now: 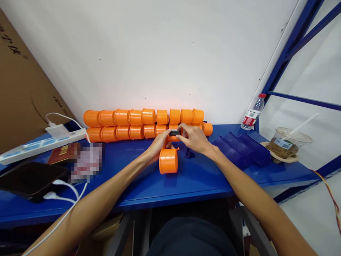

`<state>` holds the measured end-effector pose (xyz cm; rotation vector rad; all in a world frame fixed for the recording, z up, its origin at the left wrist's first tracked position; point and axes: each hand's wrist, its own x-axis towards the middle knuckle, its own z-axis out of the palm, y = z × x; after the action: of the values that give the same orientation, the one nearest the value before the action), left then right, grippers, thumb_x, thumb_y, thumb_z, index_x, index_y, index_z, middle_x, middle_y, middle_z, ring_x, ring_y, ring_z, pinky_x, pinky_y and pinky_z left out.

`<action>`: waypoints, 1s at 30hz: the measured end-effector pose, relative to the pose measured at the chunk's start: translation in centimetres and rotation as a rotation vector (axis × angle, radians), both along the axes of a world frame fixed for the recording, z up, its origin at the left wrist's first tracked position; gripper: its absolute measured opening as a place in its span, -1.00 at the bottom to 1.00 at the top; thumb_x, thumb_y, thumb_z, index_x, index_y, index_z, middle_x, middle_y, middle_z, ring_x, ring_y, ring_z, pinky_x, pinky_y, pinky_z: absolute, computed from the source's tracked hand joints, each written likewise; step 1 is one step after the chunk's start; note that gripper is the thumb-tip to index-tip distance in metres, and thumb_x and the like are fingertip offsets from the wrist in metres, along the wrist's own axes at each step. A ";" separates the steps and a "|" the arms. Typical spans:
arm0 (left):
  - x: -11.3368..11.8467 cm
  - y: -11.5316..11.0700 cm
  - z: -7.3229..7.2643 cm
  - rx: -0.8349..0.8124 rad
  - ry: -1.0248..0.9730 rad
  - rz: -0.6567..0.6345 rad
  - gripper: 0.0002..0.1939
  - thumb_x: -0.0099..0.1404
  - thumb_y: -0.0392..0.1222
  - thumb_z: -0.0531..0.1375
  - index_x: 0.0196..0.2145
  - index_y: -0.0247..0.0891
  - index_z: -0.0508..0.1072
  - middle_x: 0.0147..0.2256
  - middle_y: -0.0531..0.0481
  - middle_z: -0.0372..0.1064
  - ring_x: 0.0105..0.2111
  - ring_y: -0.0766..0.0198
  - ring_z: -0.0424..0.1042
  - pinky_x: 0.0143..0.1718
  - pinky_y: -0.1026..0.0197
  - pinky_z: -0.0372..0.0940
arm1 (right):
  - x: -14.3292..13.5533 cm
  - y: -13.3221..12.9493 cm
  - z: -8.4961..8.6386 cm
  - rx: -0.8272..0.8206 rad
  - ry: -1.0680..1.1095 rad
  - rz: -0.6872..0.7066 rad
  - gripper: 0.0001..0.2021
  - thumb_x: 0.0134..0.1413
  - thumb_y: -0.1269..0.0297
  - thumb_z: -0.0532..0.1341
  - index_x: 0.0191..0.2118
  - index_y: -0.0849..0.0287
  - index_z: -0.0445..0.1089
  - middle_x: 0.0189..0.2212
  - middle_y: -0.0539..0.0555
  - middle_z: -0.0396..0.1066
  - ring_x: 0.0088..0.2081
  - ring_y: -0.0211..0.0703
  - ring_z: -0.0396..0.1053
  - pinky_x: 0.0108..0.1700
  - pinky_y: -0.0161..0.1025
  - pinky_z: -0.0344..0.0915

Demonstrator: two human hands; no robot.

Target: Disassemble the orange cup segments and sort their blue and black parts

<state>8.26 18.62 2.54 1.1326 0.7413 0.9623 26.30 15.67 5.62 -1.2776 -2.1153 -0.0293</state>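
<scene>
My left hand (160, 144) is closed around an orange plastic part (173, 138) above the middle of the blue table. Fingers of my right hand (194, 137) pinch the end of a small dark, shiny piece (174, 132), which lies along the top of the orange part. My left thumb touches the other end of that piece. Just below the hands is an orange cylinder (168, 161); whether it joins the held part is not clear. Behind the hands, several orange cylinders (122, 117) lie in two stacked rows along the wall. A small dark blue scrap (189, 153) rests beside my right wrist.
Flat blue packets (239, 149) lie on the right, beside a drink cup (286, 142) with a straw and a water bottle (253, 113). At left are a power strip (42, 144), a black device (33, 177) and white cables. A cardboard box (26, 74) stands far left.
</scene>
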 end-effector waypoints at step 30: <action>-0.7 -0.5 2.4 0.048 -0.258 0.298 -0.55 0.42 0.27 0.15 -0.37 -0.17 0.29 -0.69 0.20 0.07 -0.69 0.37 0.26 -0.60 0.37 0.24 | -0.9 2.0 -2.4 -0.299 -0.094 -0.145 -0.84 0.25 0.34 0.32 -0.07 0.19 0.52 -0.27 0.06 0.58 -0.26 -0.15 0.48 -0.33 -0.29 0.11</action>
<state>7.55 18.10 4.94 0.9304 0.6900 1.3551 25.43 17.69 3.22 -1.6316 -2.1607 0.1732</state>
